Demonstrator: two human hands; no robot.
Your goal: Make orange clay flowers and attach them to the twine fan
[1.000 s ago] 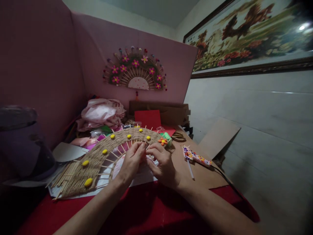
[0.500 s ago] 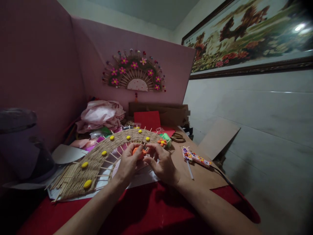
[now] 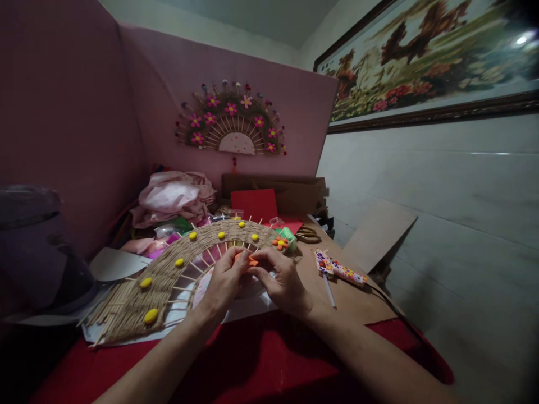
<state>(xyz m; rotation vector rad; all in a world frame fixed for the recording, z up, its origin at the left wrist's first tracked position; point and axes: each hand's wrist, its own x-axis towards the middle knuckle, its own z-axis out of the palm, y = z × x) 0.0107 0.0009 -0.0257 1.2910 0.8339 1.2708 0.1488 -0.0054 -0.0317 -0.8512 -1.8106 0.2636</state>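
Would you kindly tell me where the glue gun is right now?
In the head view, the glue gun lies on the brown cardboard on the right side of the table, to the right of the right hand.

From here I see rough, matt twine (image 3: 164, 278) over pale wooden sticks (image 3: 107, 302), smooth yellow discs (image 3: 145, 283), dull cardboard (image 3: 353, 306), crumpled pink cloth (image 3: 174, 195) and glossy wall tiles (image 3: 421, 174).

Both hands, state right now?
Left hand: closed, holding a small orange piece.
Right hand: thumb and fingers curled at the piece's right end; whether they grip it cannot be told.
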